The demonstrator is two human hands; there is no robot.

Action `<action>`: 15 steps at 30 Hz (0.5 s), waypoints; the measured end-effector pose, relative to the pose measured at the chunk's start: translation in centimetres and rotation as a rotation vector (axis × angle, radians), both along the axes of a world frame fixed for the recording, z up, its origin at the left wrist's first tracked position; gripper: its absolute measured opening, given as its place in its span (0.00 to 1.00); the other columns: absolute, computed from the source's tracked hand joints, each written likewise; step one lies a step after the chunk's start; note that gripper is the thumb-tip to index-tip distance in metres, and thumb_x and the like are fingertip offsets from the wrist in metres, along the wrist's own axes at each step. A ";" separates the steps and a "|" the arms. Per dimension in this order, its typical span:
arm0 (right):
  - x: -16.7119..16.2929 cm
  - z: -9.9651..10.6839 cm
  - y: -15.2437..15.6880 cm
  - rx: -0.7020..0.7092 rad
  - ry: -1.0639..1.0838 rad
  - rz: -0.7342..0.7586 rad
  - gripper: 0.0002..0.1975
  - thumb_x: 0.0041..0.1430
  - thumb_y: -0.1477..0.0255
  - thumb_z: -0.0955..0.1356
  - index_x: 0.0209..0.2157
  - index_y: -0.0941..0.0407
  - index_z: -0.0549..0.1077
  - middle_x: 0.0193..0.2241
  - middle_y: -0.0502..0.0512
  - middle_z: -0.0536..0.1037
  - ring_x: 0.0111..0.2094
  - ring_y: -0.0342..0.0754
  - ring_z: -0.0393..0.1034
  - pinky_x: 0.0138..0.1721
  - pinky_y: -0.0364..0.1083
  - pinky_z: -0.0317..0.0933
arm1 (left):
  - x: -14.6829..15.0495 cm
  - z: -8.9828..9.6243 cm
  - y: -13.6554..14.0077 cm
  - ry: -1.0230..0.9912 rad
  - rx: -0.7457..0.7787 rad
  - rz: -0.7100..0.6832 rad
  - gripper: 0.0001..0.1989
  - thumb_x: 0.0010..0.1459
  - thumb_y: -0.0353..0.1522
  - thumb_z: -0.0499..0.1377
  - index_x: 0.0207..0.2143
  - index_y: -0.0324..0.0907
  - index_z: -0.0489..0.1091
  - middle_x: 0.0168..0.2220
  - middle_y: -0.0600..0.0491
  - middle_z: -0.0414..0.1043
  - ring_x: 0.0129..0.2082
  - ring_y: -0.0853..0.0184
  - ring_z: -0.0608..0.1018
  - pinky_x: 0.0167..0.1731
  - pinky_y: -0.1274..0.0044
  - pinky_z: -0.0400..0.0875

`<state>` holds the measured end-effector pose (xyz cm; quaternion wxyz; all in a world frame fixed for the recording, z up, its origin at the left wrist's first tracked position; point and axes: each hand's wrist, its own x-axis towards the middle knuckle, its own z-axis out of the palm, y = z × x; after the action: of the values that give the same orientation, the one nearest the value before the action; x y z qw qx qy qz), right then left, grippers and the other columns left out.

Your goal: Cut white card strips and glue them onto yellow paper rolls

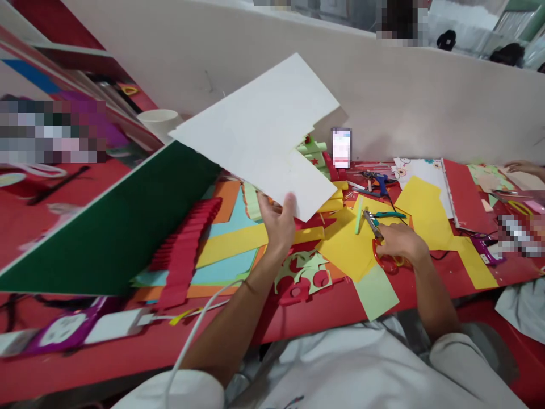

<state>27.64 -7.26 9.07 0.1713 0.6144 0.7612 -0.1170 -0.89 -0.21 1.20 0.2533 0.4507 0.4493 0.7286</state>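
Note:
My left hand (279, 224) grips the lower edge of a large white board (259, 125), thumb on its face. The board is held up tilted above the table, with an angular notch in its right side. My right hand (402, 241) is low over the table, its fingers curled at a pair of scissors (385, 262) with orange-red handles and metal blades pointing up and left. Under and around the scissors lie yellow paper sheets (340, 244). Teal-handled pliers (389, 215) and a pale green strip (359, 216) lie just beyond my right hand.
A green board (114, 227) leans as a divider at left. Red pleated paper (183, 250) and coloured sheets lie beside it. A phone (341, 149) stands against the white wall. A blue glue gun (383, 183), a red-covered book (464, 196) and another person's hand (522, 166) are at right.

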 end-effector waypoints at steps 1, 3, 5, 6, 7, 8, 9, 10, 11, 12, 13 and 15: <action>0.2 0.1 0.0 0.010 0.025 0.003 0.20 0.60 0.64 0.68 0.50 0.59 0.75 0.46 0.70 0.83 0.48 0.65 0.79 0.40 0.50 0.60 | 0.0 0.0 0.0 -0.004 -0.006 -0.010 0.30 0.60 0.55 0.67 0.50 0.44 0.65 0.44 0.48 0.75 0.38 0.64 0.79 0.37 0.73 0.77; 0.3 0.2 0.1 0.023 0.071 0.016 0.19 0.60 0.64 0.67 0.50 0.58 0.75 0.45 0.68 0.83 0.46 0.63 0.78 0.37 0.48 0.58 | 0.1 -0.1 0.0 -0.013 -0.018 -0.023 0.29 0.60 0.54 0.68 0.49 0.44 0.64 0.42 0.49 0.74 0.37 0.65 0.79 0.36 0.73 0.76; 0.4 0.3 0.3 0.027 0.107 0.018 0.18 0.60 0.64 0.67 0.49 0.57 0.74 0.43 0.67 0.82 0.44 0.61 0.78 0.35 0.48 0.55 | 0.1 -0.1 0.0 -0.018 -0.016 -0.023 0.29 0.59 0.54 0.68 0.48 0.44 0.64 0.42 0.49 0.74 0.37 0.64 0.79 0.36 0.73 0.76; 0.5 0.3 0.4 0.029 0.128 0.018 0.18 0.60 0.65 0.67 0.50 0.57 0.73 0.42 0.65 0.82 0.43 0.60 0.77 0.34 0.47 0.54 | 0.1 -0.1 0.0 -0.019 -0.013 -0.023 0.29 0.59 0.55 0.68 0.48 0.44 0.64 0.43 0.48 0.75 0.37 0.64 0.79 0.36 0.73 0.76; 0.6 0.4 0.5 0.034 0.155 0.020 0.18 0.60 0.65 0.67 0.50 0.57 0.72 0.41 0.64 0.82 0.41 0.59 0.76 0.33 0.47 0.53 | 0.1 0.0 0.0 -0.019 -0.012 -0.024 0.30 0.59 0.55 0.67 0.49 0.44 0.64 0.43 0.48 0.75 0.37 0.64 0.79 0.36 0.73 0.76; 0.8 0.4 0.6 0.040 0.189 0.020 0.18 0.60 0.65 0.67 0.50 0.57 0.72 0.39 0.62 0.81 0.39 0.57 0.75 0.33 0.46 0.52 | 0.1 0.0 0.0 -0.018 -0.011 -0.026 0.30 0.59 0.55 0.67 0.50 0.44 0.63 0.44 0.48 0.75 0.37 0.64 0.79 0.36 0.73 0.76; 1.1 0.4 0.7 0.045 0.233 0.016 0.18 0.60 0.65 0.67 0.50 0.56 0.71 0.36 0.59 0.80 0.37 0.55 0.73 0.32 0.46 0.51 | 0.1 0.1 0.0 -0.018 -0.014 -0.030 0.31 0.59 0.55 0.67 0.50 0.45 0.63 0.44 0.48 0.75 0.36 0.65 0.79 0.35 0.74 0.76; 1.4 0.5 0.9 0.041 0.294 0.008 0.18 0.60 0.65 0.68 0.50 0.56 0.70 0.33 0.56 0.78 0.35 0.52 0.71 0.32 0.45 0.51 | 0.1 0.1 0.0 -0.019 -0.019 -0.036 0.31 0.59 0.56 0.67 0.50 0.45 0.63 0.43 0.48 0.75 0.34 0.66 0.79 0.33 0.75 0.75; 1.7 0.5 1.0 0.026 0.380 -0.003 0.18 0.60 0.66 0.68 0.51 0.56 0.69 0.31 0.53 0.76 0.32 0.50 0.69 0.32 0.45 0.52 | 0.1 0.2 -0.1 -0.020 -0.024 -0.040 0.31 0.59 0.56 0.67 0.49 0.45 0.62 0.41 0.49 0.75 0.32 0.67 0.77 0.30 0.76 0.73; 2.0 0.5 1.1 -0.003 0.491 -0.015 0.19 0.60 0.67 0.67 0.52 0.55 0.68 0.31 0.50 0.74 0.31 0.48 0.67 0.32 0.44 0.53 | 0.1 0.2 -0.2 -0.021 -0.032 -0.045 0.30 0.59 0.57 0.66 0.48 0.45 0.62 0.38 0.51 0.74 0.28 0.69 0.75 0.26 0.77 0.71; 2.1 0.5 1.1 -0.042 0.622 -0.025 0.20 0.60 0.68 0.67 0.54 0.55 0.66 0.32 0.49 0.74 0.30 0.47 0.67 0.32 0.43 0.55 | 0.2 0.2 -0.3 -0.021 -0.044 -0.053 0.30 0.59 0.57 0.66 0.47 0.45 0.62 0.35 0.54 0.71 0.24 0.71 0.72 0.23 0.78 0.67; 2.0 0.5 1.1 -0.114 0.892 -0.033 0.22 0.61 0.69 0.66 0.57 0.53 0.63 0.38 0.50 0.74 0.32 0.45 0.67 0.34 0.43 0.59 | 0.3 0.2 -0.6 -0.022 -0.070 -0.079 0.29 0.60 0.57 0.66 0.45 0.46 0.61 0.28 0.58 0.65 0.19 0.74 0.63 0.18 0.80 0.58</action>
<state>29.69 -6.12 9.53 -0.1419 0.5056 0.7430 -0.4149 -0.58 -0.78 1.36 0.3024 0.4512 0.4535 0.7066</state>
